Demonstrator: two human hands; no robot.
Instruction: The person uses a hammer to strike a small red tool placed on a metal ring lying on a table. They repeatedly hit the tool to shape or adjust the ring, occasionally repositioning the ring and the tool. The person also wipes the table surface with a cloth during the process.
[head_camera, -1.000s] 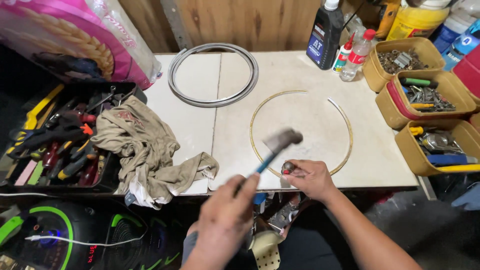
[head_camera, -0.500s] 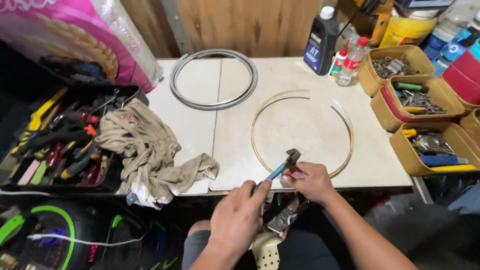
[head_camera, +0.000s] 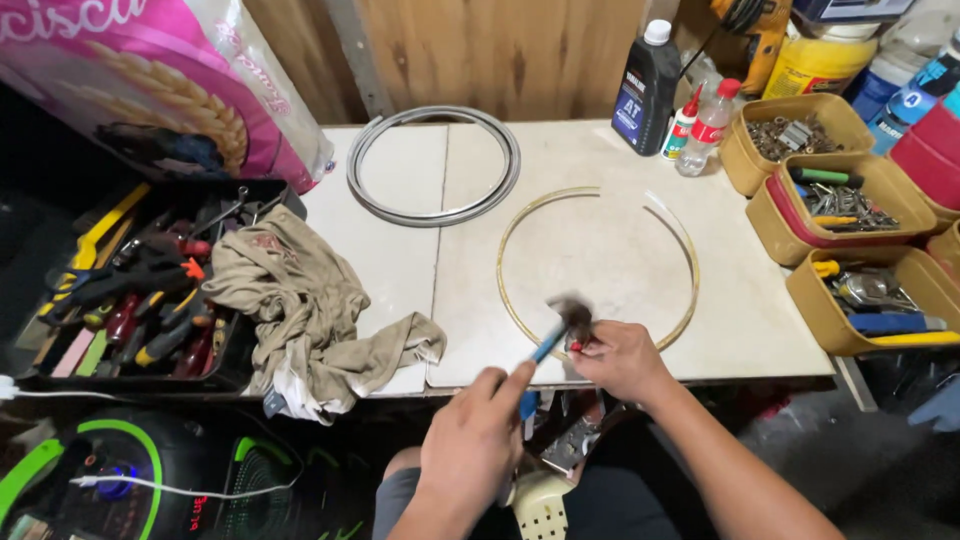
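Fingers of left hand (head_camera: 475, 445) grip hammer (head_camera: 555, 335); right hand (head_camera: 620, 360) pins brass ring (head_camera: 598, 270).

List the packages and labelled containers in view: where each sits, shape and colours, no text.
Pink sack: top left, leaning beside the table, large, pink with a wheat picture.
Black bottle: back of table, tall, white cap, blue and white label.
Small clear bottles: right of the black bottle, red caps.
Yellow jug: top right, squat, yellow.
Blue bottle: far right edge, blue and white label.
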